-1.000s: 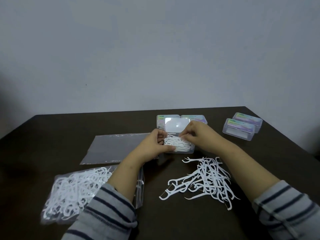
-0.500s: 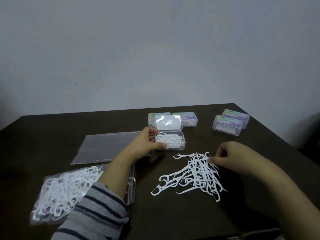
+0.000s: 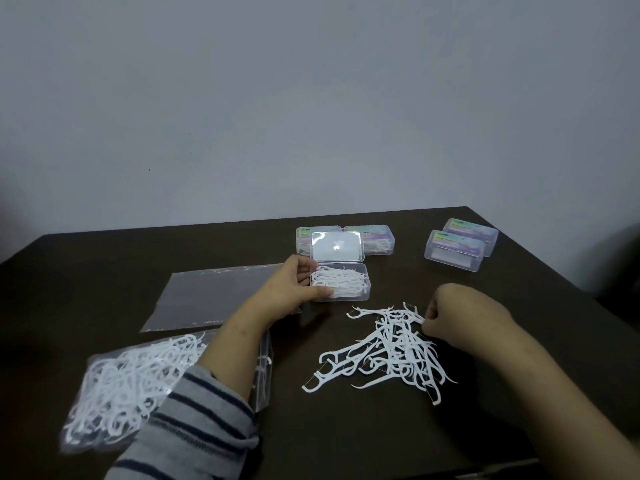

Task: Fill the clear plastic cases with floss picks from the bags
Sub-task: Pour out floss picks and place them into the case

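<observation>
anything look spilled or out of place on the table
Only the loose picks: they lie in a tangled heap on the bare table in front of the open case, where the right hand is reaching. Likely tipped out for filling. Nothing looks damaged.

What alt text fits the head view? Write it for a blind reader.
A left hand holds an open clear case of floss picks while the right hand pinches one from a loose pile on a dark table.
</observation>
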